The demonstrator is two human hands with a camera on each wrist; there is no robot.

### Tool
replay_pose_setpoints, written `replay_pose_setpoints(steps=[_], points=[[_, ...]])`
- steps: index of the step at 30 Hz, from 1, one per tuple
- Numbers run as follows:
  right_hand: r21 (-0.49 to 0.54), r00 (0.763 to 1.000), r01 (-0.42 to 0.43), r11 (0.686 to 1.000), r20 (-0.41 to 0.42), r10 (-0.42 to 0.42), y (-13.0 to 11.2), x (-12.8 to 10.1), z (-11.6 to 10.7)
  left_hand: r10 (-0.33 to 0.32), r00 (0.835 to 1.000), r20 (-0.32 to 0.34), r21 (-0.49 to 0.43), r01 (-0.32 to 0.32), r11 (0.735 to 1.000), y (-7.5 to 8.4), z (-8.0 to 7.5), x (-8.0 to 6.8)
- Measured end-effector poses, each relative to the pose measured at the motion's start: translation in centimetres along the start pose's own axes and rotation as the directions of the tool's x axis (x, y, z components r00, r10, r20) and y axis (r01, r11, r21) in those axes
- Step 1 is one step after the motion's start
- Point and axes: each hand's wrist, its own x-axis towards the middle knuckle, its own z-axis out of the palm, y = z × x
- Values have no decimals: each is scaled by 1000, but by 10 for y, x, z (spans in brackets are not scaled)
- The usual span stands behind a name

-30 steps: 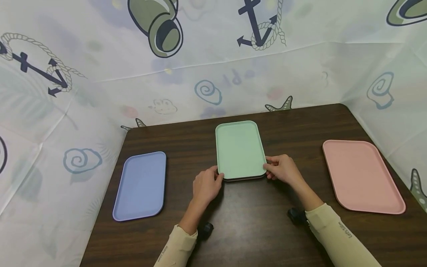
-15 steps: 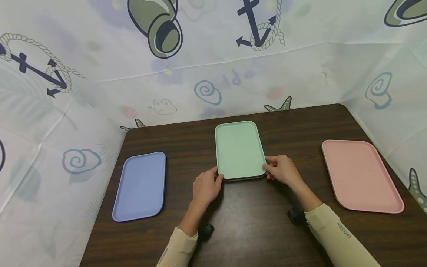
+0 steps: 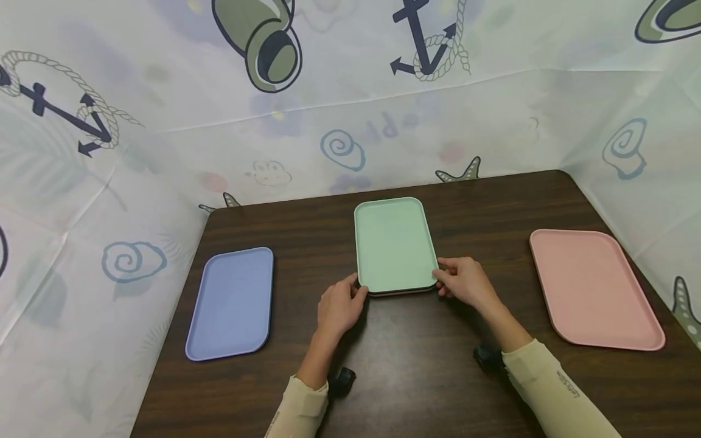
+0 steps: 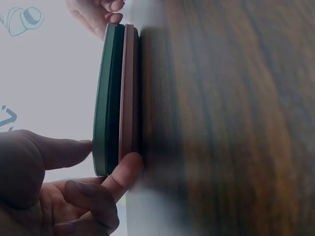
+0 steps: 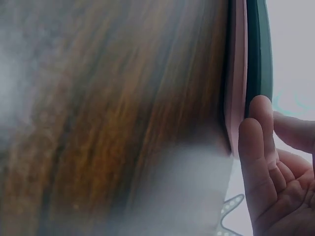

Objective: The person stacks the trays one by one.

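Note:
A light green tray (image 3: pixel 395 246) lies at the middle of the table, on top of a pink tray (image 4: pixel 129 88) whose edge shows in both wrist views. My left hand (image 3: pixel 338 307) grips the near left corner. Its thumb is on the green rim, and a fingertip (image 4: pixel 129 167) touches the pink edge. At the near right corner my right hand (image 3: pixel 465 281) pinches the green tray, thumb above and fingers along the side. In the right wrist view, fingertips (image 5: pixel 261 105) lie against the green edge, with the pink edge beside them.
A blue tray (image 3: pixel 232 304) lies on the left of the dark wooden table (image 3: pixel 405 365). A larger pink tray (image 3: pixel 597 289) lies on the right. Patterned cloth (image 3: pixel 296 146) hangs behind and at both sides of the table.
Hands and trays stay almost in place. Only a slight shift of the left forearm and of the whole head view shows.

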Motion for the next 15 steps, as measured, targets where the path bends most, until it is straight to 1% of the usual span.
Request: replay_pose_setpoints(steps=[5, 10, 13, 15], points=[[28, 1000, 2, 1000, 14, -2, -2, -10, -6, -15, 1000, 5, -36, 15, 999, -2, -1, -3], [71, 1000, 11, 997, -1, -11, -2, -29, -21, -14, 1000, 0, -59, 14, 998, 1, -4, -6], [80, 999, 17, 997, -31, -14, 0, -42, -34, -46, 999, -29, -38, 45, 998, 3, -5, -11], [80, 998, 25, 996, -59, -21, 4, -51, -43, -61, 995, -81, 9, 62, 998, 5, -6, -16]])
